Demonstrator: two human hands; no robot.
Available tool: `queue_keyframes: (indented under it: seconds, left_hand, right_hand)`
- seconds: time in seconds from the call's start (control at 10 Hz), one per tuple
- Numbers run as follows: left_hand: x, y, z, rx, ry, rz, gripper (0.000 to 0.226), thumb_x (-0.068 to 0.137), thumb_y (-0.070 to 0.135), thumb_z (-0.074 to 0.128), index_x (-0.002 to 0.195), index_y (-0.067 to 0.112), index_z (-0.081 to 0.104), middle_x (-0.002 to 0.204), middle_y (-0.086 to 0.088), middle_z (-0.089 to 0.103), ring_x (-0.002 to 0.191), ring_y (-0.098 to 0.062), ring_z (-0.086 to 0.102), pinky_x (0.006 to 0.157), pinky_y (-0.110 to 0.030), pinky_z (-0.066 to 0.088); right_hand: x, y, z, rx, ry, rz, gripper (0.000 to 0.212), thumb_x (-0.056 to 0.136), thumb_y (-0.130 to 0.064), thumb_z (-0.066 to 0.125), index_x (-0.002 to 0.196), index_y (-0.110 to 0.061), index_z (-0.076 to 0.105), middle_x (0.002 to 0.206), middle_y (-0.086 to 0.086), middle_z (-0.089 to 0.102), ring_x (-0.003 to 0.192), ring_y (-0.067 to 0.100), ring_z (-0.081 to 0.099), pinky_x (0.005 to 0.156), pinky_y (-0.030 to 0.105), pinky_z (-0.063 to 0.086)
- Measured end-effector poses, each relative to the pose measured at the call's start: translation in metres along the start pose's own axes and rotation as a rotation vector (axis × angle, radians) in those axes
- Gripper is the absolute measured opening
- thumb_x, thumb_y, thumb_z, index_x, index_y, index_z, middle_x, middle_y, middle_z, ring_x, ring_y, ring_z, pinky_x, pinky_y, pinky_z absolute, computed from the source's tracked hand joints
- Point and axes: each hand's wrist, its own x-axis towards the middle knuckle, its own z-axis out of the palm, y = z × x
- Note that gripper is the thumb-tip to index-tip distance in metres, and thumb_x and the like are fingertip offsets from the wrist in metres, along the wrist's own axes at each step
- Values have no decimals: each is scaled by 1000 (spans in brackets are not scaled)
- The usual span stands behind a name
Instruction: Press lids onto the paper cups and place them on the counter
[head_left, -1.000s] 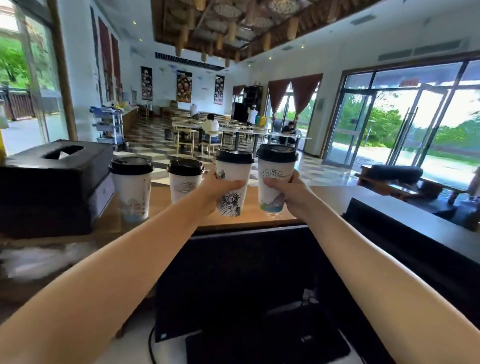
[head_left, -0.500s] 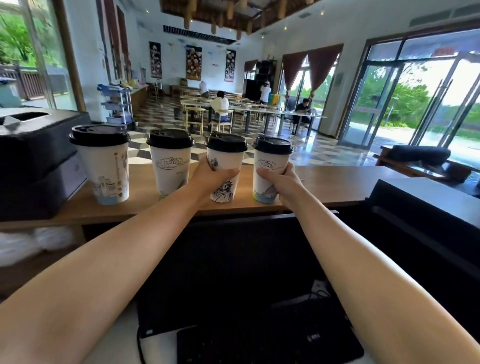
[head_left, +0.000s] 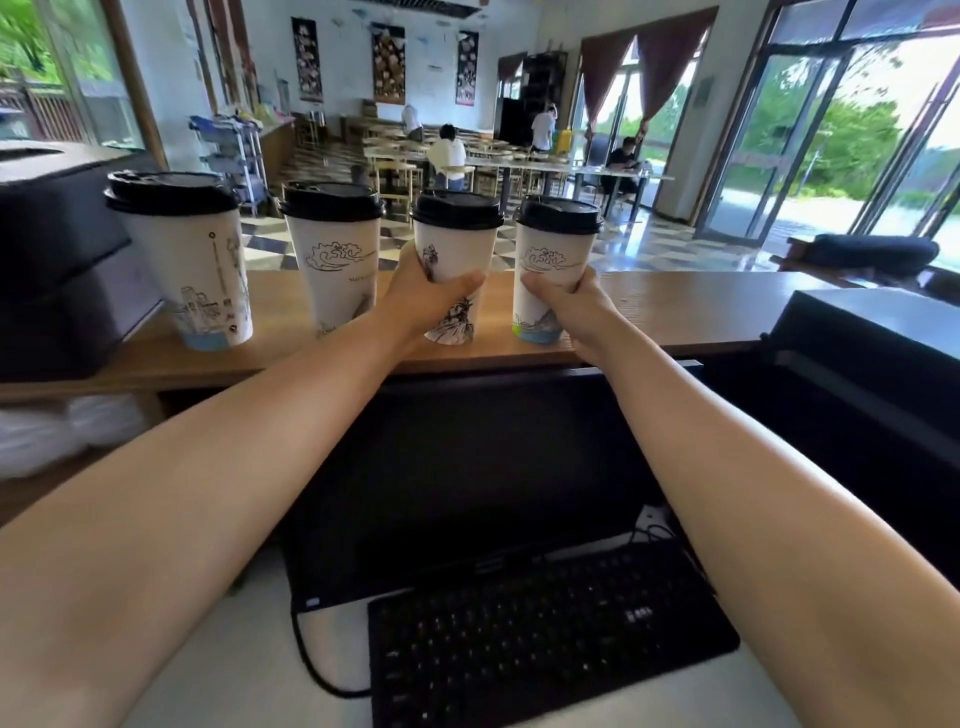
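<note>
On the bench (head_left: 675, 317) at twelve o'clock, both arms reach out straight: left hand (head_left: 415, 306) wraps third cup (head_left: 454, 265), right hand (head_left: 571, 306) clamps fourth cup (head_left: 550, 260), fingertips hidden behind

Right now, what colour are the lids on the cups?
Black lids on all four cups; head view.

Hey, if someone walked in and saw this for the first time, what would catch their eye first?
Four white paper cups with black lids line the wooden counter. The left hand grips the third cup and the right hand the fourth cup. Below, a black keyboard sits nearest the viewer.
</note>
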Motion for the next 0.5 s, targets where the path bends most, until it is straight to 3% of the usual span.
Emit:
queue_keyframes:
  seconds: [0.2, 0.3, 0.4, 0.5]
  left_hand:
    - [-7, -2, 0, 185, 2, -83, 73, 71, 38, 75, 131, 9, 45, 128, -8, 58, 118, -25, 55, 101, -41, 45]
    - [-22, 13, 5, 351, -96, -158, 45, 86, 18, 64, 127, 4, 51, 131, -13, 57, 117, -24, 54, 93, -31, 47]
    - [-41, 46, 5, 582, -282, -296, 44, 95, 18, 51, 134, 2, 42, 142, -20, 42, 123, -28, 47, 92, -33, 47]
    - [-67, 92, -12, 655, -344, -283, 43, 95, 30, 50, 125, 0, 49, 117, -21, 55, 94, -32, 58, 77, -37, 50]
  right_hand:
    - [-22, -16, -8, -398, 28, 63, 71, 83, -43, 65, 135, -5, 35, 125, 3, 54, 116, 21, 54, 92, 34, 46]
    - [-64, -50, -25, -627, -44, 120, 69, 93, -38, 54, 145, -3, 25, 147, 10, 37, 131, 26, 40, 103, 35, 35]
    - [-101, -90, -56, -765, -168, 243, 61, 96, -36, 49, 146, -9, 28, 155, 8, 26, 139, 25, 31, 111, 37, 31]
    - [-132, -122, -80, -891, -188, 355, 74, 90, -47, 55, 147, -10, 27, 153, 10, 30, 138, 28, 33, 109, 45, 37]
